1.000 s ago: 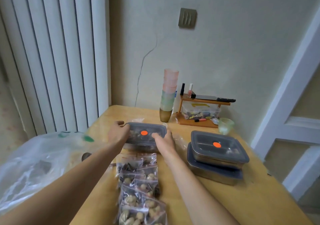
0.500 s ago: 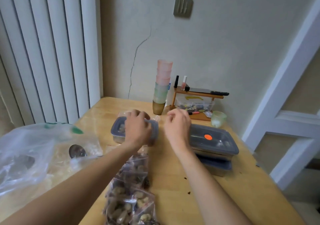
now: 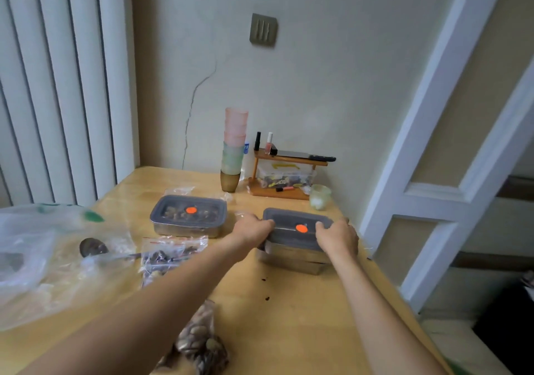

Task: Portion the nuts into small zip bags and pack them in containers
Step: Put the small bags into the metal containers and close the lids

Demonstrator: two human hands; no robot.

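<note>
Head view: both hands, left hand (image 3: pixel 252 228) and right hand (image 3: pixel 337 236), grip the lidded top container (image 3: pixel 294 231) stacked at the bench's (image 3: pixel 289 317) right, filled zip bags (image 3: pixel 170 254) lying left.

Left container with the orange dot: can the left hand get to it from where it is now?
Probably yes. The left hand grips the top stacked container beside it, and only bare table lies between it and the left container. It would have to let go first.
</note>
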